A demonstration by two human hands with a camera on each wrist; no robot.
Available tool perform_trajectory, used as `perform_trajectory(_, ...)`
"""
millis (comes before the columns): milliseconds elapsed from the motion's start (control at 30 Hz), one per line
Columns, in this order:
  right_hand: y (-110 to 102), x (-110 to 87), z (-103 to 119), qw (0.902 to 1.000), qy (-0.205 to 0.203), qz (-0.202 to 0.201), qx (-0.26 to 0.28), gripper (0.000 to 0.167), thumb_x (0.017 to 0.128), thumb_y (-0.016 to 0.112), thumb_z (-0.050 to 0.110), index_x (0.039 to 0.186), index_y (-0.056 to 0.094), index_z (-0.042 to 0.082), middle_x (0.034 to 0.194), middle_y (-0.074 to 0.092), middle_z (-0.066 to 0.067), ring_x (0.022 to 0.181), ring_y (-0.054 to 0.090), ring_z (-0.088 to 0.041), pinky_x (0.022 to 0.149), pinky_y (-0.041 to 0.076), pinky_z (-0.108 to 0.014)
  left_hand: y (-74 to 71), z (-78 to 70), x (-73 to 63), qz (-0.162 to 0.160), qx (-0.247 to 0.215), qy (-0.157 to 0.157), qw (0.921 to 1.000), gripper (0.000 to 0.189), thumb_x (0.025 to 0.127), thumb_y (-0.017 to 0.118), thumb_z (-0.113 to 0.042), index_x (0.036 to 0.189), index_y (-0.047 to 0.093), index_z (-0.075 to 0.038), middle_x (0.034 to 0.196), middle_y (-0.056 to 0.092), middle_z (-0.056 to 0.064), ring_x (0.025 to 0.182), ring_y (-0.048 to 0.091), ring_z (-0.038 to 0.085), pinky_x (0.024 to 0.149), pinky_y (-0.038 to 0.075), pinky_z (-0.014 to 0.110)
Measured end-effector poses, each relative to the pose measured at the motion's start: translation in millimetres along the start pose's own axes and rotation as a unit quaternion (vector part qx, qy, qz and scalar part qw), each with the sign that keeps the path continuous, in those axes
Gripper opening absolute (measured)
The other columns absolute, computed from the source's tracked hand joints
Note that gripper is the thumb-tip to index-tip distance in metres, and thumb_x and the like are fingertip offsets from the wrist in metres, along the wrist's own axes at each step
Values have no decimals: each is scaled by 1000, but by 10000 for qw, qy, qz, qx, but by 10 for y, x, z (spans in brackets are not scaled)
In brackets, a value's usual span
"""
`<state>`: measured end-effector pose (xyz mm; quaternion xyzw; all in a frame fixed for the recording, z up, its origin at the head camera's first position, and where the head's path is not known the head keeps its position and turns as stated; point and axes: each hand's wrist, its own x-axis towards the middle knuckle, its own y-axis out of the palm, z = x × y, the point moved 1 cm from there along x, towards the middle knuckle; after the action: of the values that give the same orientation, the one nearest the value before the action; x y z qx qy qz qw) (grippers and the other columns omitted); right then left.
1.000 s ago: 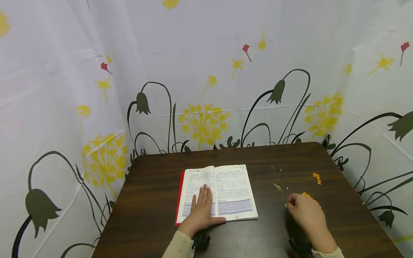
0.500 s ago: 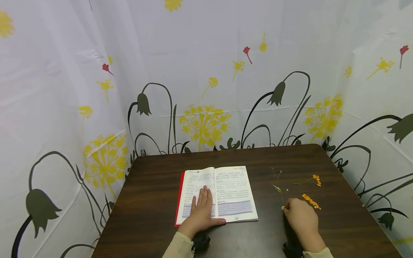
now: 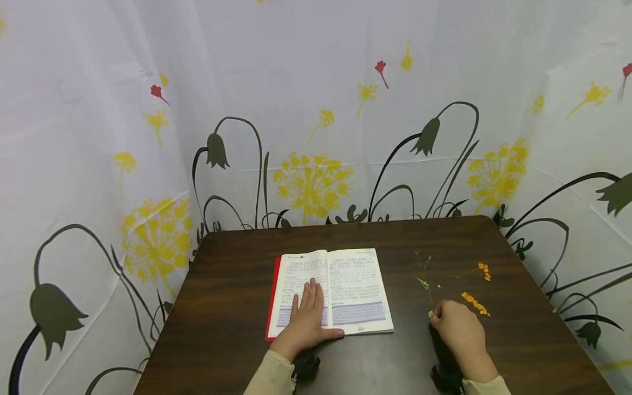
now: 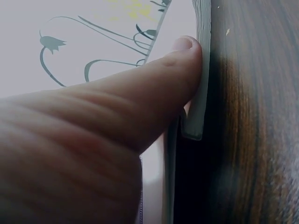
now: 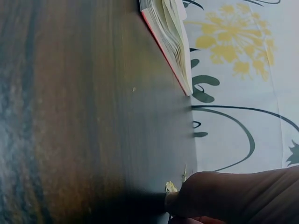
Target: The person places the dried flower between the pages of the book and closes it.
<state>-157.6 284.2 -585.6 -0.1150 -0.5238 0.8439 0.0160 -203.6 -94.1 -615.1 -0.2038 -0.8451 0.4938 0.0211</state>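
Observation:
An open book (image 3: 357, 280) with a red cover edge lies on the dark wooden table. My left hand (image 3: 303, 323) rests flat on its left page, fingers spread, the thumb reaching across the bottom edge near the spine. To the right of the book, my right hand (image 3: 461, 332) pinches a small dried sprig with a pale yellow flower (image 5: 171, 187) between thumb and fingertips, low over the tabletop. Most of this sprig is hidden by the fingers. A cluster of orange flowers (image 3: 475, 303) lies just beyond the right hand.
Farther back lie a thin green sprig (image 3: 423, 283) and a stem with orange blossoms (image 3: 484, 271). A tiny yellow-green bit (image 3: 439, 286) sits between them. Behind the table (image 3: 227, 296) hangs a white curtain (image 3: 316, 109) printed with flowers.
My right hand has shifted a little left, bringing the pinched yellow flower with it and uncovering the orange cluster. The left hand stays on the page.

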Motion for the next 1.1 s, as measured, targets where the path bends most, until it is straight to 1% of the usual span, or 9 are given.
perform_trajectory(200, -32, -10, 18, 9999, 61, 92, 31, 17, 96, 73, 18, 80, 65, 16, 71, 61, 0, 61, 54, -20, 55, 41, -36, -22, -13, 0, 64, 13, 10, 10000, 145, 80, 83, -75, 174, 3, 1, 184, -8, 19, 172, -6, 41, 135, -1, 70)
perform_trajectory(333, -36, -22, 42, 10000, -26, 9, 67, 19, 94, 72, 18, 77, 64, 17, 69, 60, 0, 60, 53, -19, 55, 40, -35, -29, -3, -14, 42, -4, -53, 10000, 145, 80, 83, -76, 174, 4, -1, 184, -8, 18, 172, -7, 39, 135, -3, 69)
perform_trajectory(500, -14, -48, 71, 9998, -119, -42, 134, 14, 92, 74, 21, 81, 67, 17, 71, 63, 1, 60, 54, -19, 55, 41, -35, -29, 10, -26, 34, -66, -67, 9999, 145, 79, 84, -75, 174, 4, -1, 184, -8, 18, 172, -7, 40, 135, -3, 69)
perform_trajectory(600, 24, -54, 99, 9988, -265, -133, 396, 10, 91, 74, 21, 83, 69, 16, 72, 63, 2, 62, 54, -17, 57, 41, -34, -28, 10, -34, 20, -97, -76, 9999, 145, 79, 84, -75, 174, 4, -1, 184, -8, 18, 172, -6, 40, 135, -2, 69)
perform_trajectory(733, 52, -34, 132, 9944, -340, -234, 972, 9, 91, 73, 22, 86, 70, 15, 73, 61, 3, 65, 53, -15, 61, 40, -31, -26, 0, -41, 5, -71, -51, 10000, 145, 79, 84, -75, 174, 4, -1, 185, -7, 17, 172, -6, 39, 135, -1, 69)
perform_trajectory(867, -3, 18, 148, 9834, -261, -156, 1791, 12, 97, 74, 24, 95, 72, 12, 78, 62, 2, 62, 48, -12, 59, 40, -29, -36, -19, -41, -16, -76, -42, 10000, 144, 79, 84, -76, 175, 4, -2, 185, -7, 16, 173, -6, 38, 136, -1, 68)
perform_trajectory(967, -68, 49, 158, 9658, -278, -51, 2579, 14, 102, 74, 20, 104, 72, 6, 82, 62, 0, 62, 49, -12, 59, 43, -28, -28, -24, -30, -50, -69, -63, 9999, 145, 79, 84, -76, 175, 4, -3, 185, -7, 15, 173, -6, 37, 136, -2, 68)
perform_trajectory(1033, -87, 73, 159, 9532, -347, 0, 3003, 16, 103, 74, 17, 107, 71, 2, 84, 61, -1, 63, 51, -12, 60, 46, -28, -25, -25, -24, -52, -13, -68, 10000, 145, 78, 84, -76, 175, 4, -4, 185, -7, 15, 173, -6, 37, 136, -2, 68)
perform_trajectory(1100, -87, 105, 170, 9439, -408, 11, 3278, 19, 103, 75, 18, 110, 70, 0, 85, 62, -1, 67, 55, -12, 62, 49, -27, -20, -22, -23, -44, -32, -62, 10000, 145, 78, 84, -76, 175, 4, -3, 185, -7, 15, 173, -6, 37, 136, -3, 68)
